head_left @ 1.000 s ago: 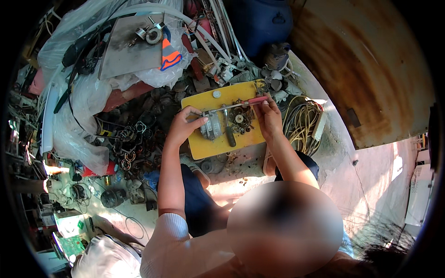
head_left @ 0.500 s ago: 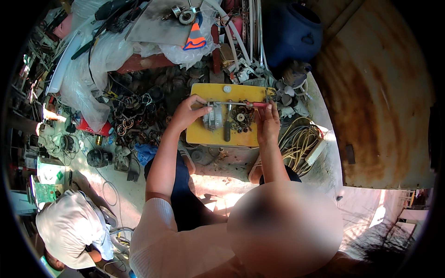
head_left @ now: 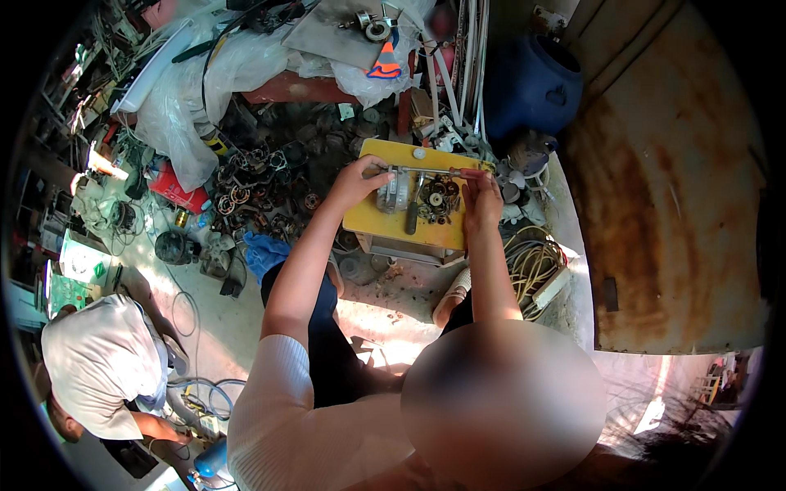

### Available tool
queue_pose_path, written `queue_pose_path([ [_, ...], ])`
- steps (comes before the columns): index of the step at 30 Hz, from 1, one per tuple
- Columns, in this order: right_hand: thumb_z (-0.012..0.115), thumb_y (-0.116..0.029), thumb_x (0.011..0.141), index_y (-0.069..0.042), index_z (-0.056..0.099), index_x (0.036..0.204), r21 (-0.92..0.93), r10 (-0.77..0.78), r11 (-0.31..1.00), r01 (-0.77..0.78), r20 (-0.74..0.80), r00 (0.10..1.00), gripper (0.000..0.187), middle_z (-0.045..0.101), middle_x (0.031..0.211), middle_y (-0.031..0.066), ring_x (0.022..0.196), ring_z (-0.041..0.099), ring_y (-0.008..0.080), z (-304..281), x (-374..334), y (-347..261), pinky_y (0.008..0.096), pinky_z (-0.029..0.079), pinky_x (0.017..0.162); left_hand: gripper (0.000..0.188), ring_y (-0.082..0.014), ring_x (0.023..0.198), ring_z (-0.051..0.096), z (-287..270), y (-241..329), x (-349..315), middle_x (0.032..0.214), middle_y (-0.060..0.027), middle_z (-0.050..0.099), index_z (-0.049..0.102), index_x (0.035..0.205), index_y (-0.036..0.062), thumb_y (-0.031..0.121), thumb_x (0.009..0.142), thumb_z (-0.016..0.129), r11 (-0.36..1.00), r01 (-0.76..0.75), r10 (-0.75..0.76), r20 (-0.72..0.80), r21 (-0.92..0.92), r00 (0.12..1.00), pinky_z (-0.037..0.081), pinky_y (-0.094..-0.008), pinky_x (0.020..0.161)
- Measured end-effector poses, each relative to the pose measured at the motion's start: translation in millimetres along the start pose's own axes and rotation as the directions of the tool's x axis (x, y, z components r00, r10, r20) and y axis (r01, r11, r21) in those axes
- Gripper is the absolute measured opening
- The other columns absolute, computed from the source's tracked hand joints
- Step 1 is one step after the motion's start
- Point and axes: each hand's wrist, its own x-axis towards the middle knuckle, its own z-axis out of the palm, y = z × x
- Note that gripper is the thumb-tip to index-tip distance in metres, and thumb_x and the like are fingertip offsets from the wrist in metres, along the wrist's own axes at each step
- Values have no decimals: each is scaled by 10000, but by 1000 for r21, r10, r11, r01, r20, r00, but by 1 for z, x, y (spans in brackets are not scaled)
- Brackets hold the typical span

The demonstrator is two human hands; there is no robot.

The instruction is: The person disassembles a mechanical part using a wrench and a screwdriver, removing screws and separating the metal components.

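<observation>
On the yellow bench (head_left: 385, 225), the left hand (head_left: 360, 178) wraps its fingers around a ribbed grey metal motor part (head_left: 395, 193). The right hand (head_left: 481, 196) pinches a thin metal rod (head_left: 426, 170), which lies left to right across the bench's far side above dark round gears (head_left: 438, 199).

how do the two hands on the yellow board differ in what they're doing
The left hand rests at the board's left edge, by the grey metal part. The right hand sits at the right edge, fingers on a thin rod. Both hands are bare, over the yellow board.
</observation>
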Motion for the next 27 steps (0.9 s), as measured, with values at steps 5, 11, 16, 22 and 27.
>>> queue_pose_path([
  [5, 588, -349, 970, -151, 510, 1331, -59, -5, 998, 3, -43, 999, 419, 620, 1168, 4, 1083, 595, 138, 18, 1, -9, 300, 464, 858, 394, -148, 906, 620, -7, 16, -6, 979, -75, 677, 624, 1087, 48, 326, 838, 749, 994, 34, -37, 30, 99, 999, 487, -313, 805],
  [11, 527, -270, 1006, -131, 474, 1363, 63, -74, 995, 75, -6, 997, 387, 609, 1165, 21, 1030, 611, 159, 1, 16, 16, 309, 500, 832, 425, -153, 920, 638, -1, 12, -10, 981, -89, 689, 636, 1115, 47, 344, 834, 752, 989, -30, 31, -4, 147, 1000, 495, -315, 805],
  [16, 526, -258, 1006, -150, 466, 1359, 181, 57, 982, -55, -3, 998, 375, 612, 1111, 25, 938, 620, 158, -3, 20, 22, 320, 522, 815, 439, -183, 916, 661, -2, 15, -14, 994, -132, 698, 636, 1118, 32, 342, 830, 753, 990, 13, -8, -39, 141, 999, 505, -326, 800],
  [22, 543, -255, 998, -163, 485, 1336, 82, 26, 996, -28, 19, 999, 355, 615, 1076, 3, 941, 619, 148, -6, 17, 17, 307, 517, 726, 431, -176, 896, 665, -3, 17, -11, 967, -123, 701, 630, 1119, 30, 333, 837, 751, 982, 45, -41, -20, 182, 999, 510, -327, 786],
  [27, 546, -236, 996, -163, 495, 1332, 146, 65, 987, -64, -4, 998, 348, 627, 1076, -7, 923, 617, 138, -13, 27, 17, 290, 509, 716, 430, -237, 948, 672, -10, 30, 0, 994, -145, 697, 621, 1100, 35, 331, 822, 761, 961, 15, -36, 71, 276, 997, 508, -356, 804],
])
